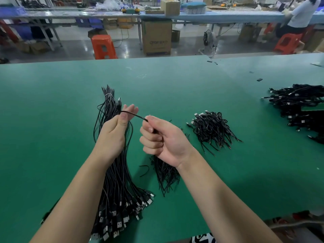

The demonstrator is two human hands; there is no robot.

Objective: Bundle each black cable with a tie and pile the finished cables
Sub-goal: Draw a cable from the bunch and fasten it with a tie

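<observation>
A single black cable stretches between my two hands above the green table. My left hand pinches it between thumb and fingers, its plug end sticking up behind the fingers. My right hand grips the cable's other part in a fist. Under my left arm lies a long sheaf of loose black USB cables, bound by a white tie at its far end. A heap of thin black ties lies below my right wrist. To the right sits a pile of bundled cables.
A larger heap of black cables lies at the table's right edge. Small black bits dot the far right of the table. Beyond the table stand orange stools, a cardboard box and workbenches, with a seated person at the far right.
</observation>
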